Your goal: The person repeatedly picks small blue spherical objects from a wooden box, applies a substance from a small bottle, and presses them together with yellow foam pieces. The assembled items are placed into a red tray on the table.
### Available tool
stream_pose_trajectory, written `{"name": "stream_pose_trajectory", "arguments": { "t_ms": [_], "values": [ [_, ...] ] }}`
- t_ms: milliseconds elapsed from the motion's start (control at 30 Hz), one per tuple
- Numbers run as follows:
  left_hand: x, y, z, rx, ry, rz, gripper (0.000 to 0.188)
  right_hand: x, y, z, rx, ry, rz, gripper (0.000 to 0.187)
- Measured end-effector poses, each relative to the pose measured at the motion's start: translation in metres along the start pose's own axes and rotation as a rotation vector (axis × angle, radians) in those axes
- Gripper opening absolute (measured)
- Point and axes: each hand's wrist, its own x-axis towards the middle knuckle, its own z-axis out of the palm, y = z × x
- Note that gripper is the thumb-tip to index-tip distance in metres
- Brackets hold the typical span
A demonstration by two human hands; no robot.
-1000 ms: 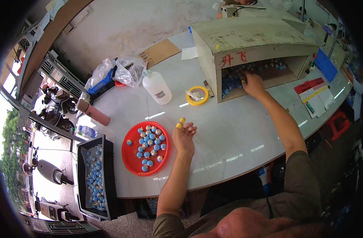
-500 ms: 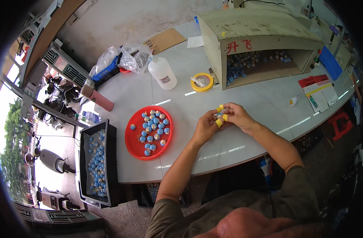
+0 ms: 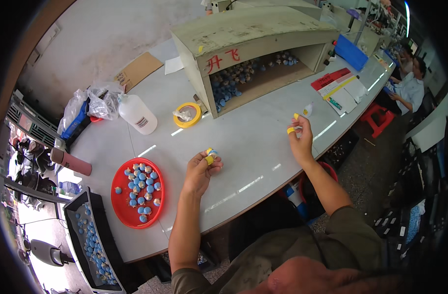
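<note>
Between the taped fingertips of my left hand [image 3: 199, 171] is a small blue-and-pale ball [image 3: 213, 153], partly hidden by thumb and finger. My right hand [image 3: 301, 139] is apart from it, over the right part of the table, with thumb and forefinger separated and nothing visible between them. Yellow tape wraps fingertips on both hands. Just beyond the right fingertips is a small white squeeze bottle [image 3: 308, 110]; a gap to it seems to remain. Left of my left hand, a round red tray [image 3: 123, 208] holds several similar blue balls [image 3: 142, 185].
A cream box-shaped cabinet [image 3: 263, 36] with an open front holds many blue balls. Nearby are a yellow tape roll [image 3: 187, 115], white plastic bottle [image 3: 137, 115], pink flask [image 3: 71, 161], cards [image 3: 339, 88] and a black bin [image 3: 106, 235] of balls. People [image 3: 412, 90] sit far right.
My hands have separated: the left keeps the ball and the right has moved away toward the small squeeze bottle. The whole view has swung to the right.
</note>
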Motion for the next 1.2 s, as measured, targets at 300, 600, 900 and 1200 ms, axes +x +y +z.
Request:
{"name": "stream_pose_trajectory", "arguments": {
  "t_ms": [300,600,900,1200],
  "values": [
    [0.002,-0.004,0.015,0.007,-0.017,-0.032,0.025,0.086,0.075,-0.049,-0.674,0.090,0.155,0.054],
    [0.000,-0.001,-0.002,0.171,0.094,-0.018,0.030,0.027,-0.071,0.071,0.193,-0.721,-0.086,0.029],
    [0.006,-0.003,-0.002,0.166,0.047,-0.036,0.033,-0.013,-0.086,0.105,0.357,-0.712,-0.249,0.028],
    [0.006,-0.002,0.001,0.216,-0.012,-0.063,0.035,-0.015,-0.071,0.105,0.333,-0.591,-0.575,0.023]
  ]
}}
